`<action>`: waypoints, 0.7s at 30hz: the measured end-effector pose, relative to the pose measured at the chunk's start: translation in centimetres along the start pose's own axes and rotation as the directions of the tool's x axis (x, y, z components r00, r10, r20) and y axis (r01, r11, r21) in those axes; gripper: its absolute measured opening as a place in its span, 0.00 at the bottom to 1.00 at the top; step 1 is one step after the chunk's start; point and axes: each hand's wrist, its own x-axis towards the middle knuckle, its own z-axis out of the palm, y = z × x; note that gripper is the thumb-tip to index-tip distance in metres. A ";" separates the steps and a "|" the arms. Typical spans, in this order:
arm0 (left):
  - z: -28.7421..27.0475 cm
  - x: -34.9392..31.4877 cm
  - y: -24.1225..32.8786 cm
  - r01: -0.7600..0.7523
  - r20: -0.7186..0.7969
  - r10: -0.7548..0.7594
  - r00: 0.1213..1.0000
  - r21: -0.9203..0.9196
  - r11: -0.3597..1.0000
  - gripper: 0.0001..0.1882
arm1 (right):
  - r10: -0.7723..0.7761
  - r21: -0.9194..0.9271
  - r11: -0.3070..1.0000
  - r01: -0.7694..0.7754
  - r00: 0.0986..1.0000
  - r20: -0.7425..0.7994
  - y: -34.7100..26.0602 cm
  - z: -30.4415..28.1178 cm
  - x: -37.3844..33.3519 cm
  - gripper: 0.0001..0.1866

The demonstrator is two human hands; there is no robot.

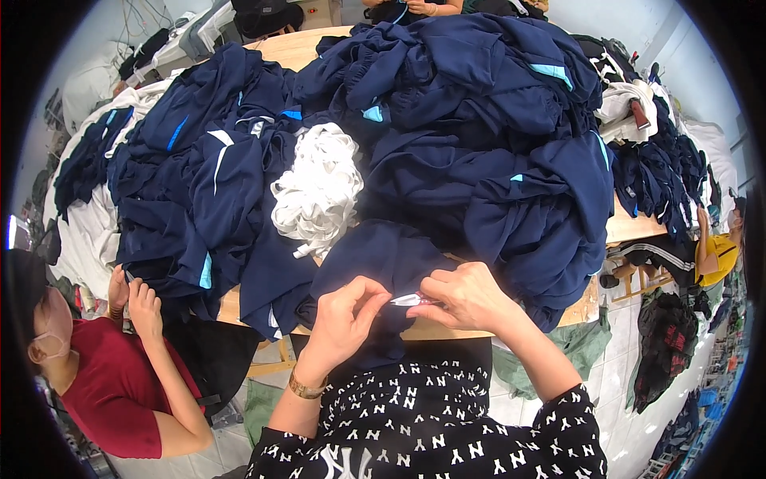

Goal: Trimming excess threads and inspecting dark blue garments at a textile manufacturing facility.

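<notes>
My right hand [461, 297] is closed round a small pair of thread snips [408, 300], their bright blades pointing left. At the blade tips, my left hand [347, 313] has thumb and forefinger pinched together; what lies between them is too small to make out. A navy garment [379, 255] lies beneath both hands and hangs over the near table edge. Just beyond, a heap of white elastic or drawcord loops [317, 188] sits between the piles.
Navy garments with light-blue trim are heaped left [191, 168] and right [479, 104] on the wooden table [622, 226]. A co-worker in a red shirt [120, 383] sits close on my left. Another person's hands [419, 8] show across the table. Green cloth [558, 359] lies below, right.
</notes>
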 end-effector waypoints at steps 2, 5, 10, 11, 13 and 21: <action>-0.2 0.2 -0.1 0.109 0.058 -0.104 0.993 -0.096 0.989 0.05 | 0.004 0.009 1.000 -0.004 1.000 0.000 0.1 0.2 -0.1 0.21; -0.5 0.4 -0.4 0.176 0.115 -0.158 0.981 -0.161 0.971 0.06 | 0.017 0.035 0.999 -0.018 1.000 0.010 0.2 0.3 -0.2 0.21; -0.5 0.9 -0.8 0.226 0.172 -0.182 0.968 -0.285 0.932 0.06 | 0.048 0.068 0.996 -0.050 0.998 0.028 0.2 0.4 -0.2 0.22; -0.5 0.9 -0.8 0.243 0.180 -0.192 0.965 -0.321 0.916 0.06 | 0.050 0.076 0.996 -0.052 0.998 0.030 0.2 0.4 -0.1 0.22; -0.5 0.9 -0.9 0.245 0.182 -0.195 0.964 -0.319 0.916 0.06 | 0.050 0.084 0.995 -0.053 0.998 0.033 0.2 0.4 0.0 0.22; -0.6 1.1 -0.2 0.236 0.183 -0.193 0.964 -0.252 0.938 0.07 | 0.025 0.086 0.996 -0.030 0.997 0.067 0.1 0.2 0.6 0.20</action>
